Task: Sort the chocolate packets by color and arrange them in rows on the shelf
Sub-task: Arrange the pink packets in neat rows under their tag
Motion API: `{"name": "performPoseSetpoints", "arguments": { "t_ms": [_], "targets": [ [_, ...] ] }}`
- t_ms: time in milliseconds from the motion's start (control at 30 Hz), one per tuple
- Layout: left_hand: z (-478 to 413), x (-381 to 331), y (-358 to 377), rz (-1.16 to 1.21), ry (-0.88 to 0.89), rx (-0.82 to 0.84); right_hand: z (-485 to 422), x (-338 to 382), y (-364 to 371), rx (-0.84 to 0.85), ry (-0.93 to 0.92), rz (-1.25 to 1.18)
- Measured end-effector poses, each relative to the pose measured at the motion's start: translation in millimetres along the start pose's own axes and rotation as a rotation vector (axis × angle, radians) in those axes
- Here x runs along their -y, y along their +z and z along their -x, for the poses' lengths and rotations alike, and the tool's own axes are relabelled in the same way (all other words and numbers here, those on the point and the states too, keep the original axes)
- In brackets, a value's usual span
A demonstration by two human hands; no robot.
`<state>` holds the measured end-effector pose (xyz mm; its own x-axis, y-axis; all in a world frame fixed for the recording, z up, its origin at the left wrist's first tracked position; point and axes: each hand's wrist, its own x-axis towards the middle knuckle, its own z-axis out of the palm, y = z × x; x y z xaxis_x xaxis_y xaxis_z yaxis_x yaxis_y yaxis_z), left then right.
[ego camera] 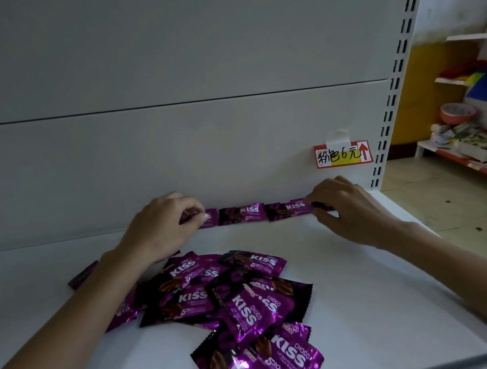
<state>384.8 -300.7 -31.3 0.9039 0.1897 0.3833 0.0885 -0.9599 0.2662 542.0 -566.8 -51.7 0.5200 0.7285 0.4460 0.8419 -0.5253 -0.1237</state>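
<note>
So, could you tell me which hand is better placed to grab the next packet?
Probably the left hand: the pile lies just beside its wrist, while the right hand is farther off, at the end of the row.

Glossy, crinkled purple foil packets (244, 307), smooth matt white shelf (371, 308), matt back panel (165, 152), paper price tag (342, 154)

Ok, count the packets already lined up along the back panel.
4: leftmost packet partly under the left hand, second packet, third packet, rightmost packet partly under the right hand. The hands may hide more.
</note>
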Motion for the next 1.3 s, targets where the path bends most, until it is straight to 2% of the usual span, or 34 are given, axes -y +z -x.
{"name": "performPoseSetpoints", "arguments": {
  "t_ms": [100,200,300,400,700,833,1033,1167,1300],
  "targets": [
    [28.8,1.9,-23.2,0.154,-0.026,0.072,-0.3,43.5,-14.3,0.021,-0.02,-0.189],
    [56.0,8.5,-39.2,0.13,-0.123,0.19,5.4,101.0,-24.5,0.236,-0.052,-0.276],
    [77.9,20.0,-43.7,0.057,-0.232,0.289,20.2,146.0,-24.9,0.436,-0.134,-0.237],
    [97.1,24.8,-36.4,0.044,-0.262,0.381,37.9,164.7,-16.5,0.519,-0.227,-0.1],
    [95.5,5.9,-17.9,-0.093,-0.128,0.399,36.7,157.9,-5.4,0.468,-0.209,-0.03],
    [93.4,6.9,-17.3,-0.089,-0.108,0.331,28.5,162.4,1.8,0.416,-0.228,-0.063],
    [105.9,34.0,-36.8,-0.011,-0.18,0.222,-0.5,198.1,26.5,0.382,-0.282,-0.128],
    [116.7,54.7,-51.4,0.152,-0.232,0.154,-12.8,230.5,37.9,0.335,-0.255,-0.218],
    [122.5,62.3,-59.3,0.293,-0.244,0.152,-19.4,235.7,28.1,0.402,-0.183,-0.377]
  ]
}}
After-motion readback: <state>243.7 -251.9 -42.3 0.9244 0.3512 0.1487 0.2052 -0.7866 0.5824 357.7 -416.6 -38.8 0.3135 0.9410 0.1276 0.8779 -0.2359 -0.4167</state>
